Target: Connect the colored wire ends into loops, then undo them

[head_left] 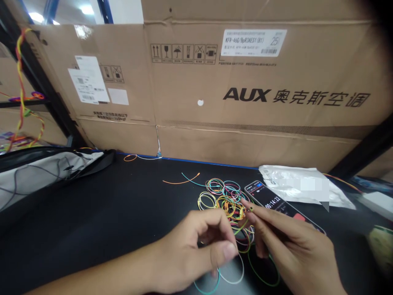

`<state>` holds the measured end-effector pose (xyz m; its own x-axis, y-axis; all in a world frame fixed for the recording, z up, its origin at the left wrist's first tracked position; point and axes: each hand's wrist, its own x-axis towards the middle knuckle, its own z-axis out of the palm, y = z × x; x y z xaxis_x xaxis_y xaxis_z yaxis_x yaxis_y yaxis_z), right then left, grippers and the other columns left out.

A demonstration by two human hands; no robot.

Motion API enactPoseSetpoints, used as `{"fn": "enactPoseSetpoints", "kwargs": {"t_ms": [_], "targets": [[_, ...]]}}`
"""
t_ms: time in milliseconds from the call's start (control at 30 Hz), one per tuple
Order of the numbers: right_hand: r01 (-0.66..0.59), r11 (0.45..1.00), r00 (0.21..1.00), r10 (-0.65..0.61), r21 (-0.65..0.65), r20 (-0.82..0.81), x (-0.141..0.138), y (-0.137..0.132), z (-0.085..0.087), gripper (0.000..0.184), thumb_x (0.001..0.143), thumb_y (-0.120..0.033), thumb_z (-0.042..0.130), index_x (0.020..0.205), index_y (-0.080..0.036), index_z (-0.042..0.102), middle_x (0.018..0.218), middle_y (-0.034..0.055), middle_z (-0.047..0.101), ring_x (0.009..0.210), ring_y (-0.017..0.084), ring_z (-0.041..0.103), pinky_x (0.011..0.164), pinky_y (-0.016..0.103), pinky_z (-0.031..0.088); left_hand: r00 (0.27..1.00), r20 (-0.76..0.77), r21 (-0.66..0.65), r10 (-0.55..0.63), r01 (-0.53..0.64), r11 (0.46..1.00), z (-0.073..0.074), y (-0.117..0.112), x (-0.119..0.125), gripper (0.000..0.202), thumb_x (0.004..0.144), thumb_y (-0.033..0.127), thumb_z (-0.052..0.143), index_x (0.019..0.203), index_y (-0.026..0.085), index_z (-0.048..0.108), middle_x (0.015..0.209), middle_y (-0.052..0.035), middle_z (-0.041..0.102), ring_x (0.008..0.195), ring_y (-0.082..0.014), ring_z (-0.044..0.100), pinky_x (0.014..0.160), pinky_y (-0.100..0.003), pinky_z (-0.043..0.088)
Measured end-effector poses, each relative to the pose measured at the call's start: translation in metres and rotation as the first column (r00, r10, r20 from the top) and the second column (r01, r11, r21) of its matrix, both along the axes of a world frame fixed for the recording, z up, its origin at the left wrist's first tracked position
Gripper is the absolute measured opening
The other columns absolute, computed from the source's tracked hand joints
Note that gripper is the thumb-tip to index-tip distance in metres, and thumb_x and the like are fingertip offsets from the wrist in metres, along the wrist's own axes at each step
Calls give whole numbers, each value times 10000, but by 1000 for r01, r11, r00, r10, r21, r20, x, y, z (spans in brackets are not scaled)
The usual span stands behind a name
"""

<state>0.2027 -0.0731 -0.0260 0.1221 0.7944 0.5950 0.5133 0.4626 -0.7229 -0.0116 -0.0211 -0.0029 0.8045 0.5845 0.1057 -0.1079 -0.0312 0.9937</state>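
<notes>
Before me stands a wall of large tan cardboard cartons (245, 135) printed with black AUX lettering, held in a black steel shelving rack (39, 78) with blue uprights (50, 8). Bright white ceiling lights (36, 17) glow at upper left. Below the cartons I face a flat black tabletop (92, 213) edged in blue.

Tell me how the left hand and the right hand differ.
The left hand is curled, its fingers bunched downward, while the right hand has its fingers stretched out, their tips pinched on a green wire tip. The left hand sits lower in view, at the near left edge of the wire loops; the right hand reaches above the phone. Both are bare and both are at the loops.
</notes>
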Motion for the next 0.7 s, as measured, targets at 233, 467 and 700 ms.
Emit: {"fn": "enactPoseSetpoints", "kwargs": {"t_ms": [233,467,700], "targets": [[-96,980,926,23,175,376,1,2,8,494,915,-52,608,1278,-363,733,959,27,810,742,197,785,630,252,637,998,33,-156,50,-45,987,-13,12,5,390,872,482,756,836,159,540,683,54,523,458,-19,506,434,-111,349],[-169,983,793,90,75,602,8,-1,0,454,1030,-107,482,1430,-281,608,1006,101,761,760,212,777,553,255,599,995,53,-201,79,-67,977,-15,12,10,395,842,472,796,816,162,551,564,91,489,396,-17,457,430,-123,484],[-177,984,789,152,-17,595,3,-5,2,417,1060,-161,442,1416,-256,638,938,96,752,670,185,746,602,253,629,995,2,-227,104,-101,969,-19,12,10,317,803,324,840,790,160,570,499,79,539,382,-51,559,368,-87,429]]}}
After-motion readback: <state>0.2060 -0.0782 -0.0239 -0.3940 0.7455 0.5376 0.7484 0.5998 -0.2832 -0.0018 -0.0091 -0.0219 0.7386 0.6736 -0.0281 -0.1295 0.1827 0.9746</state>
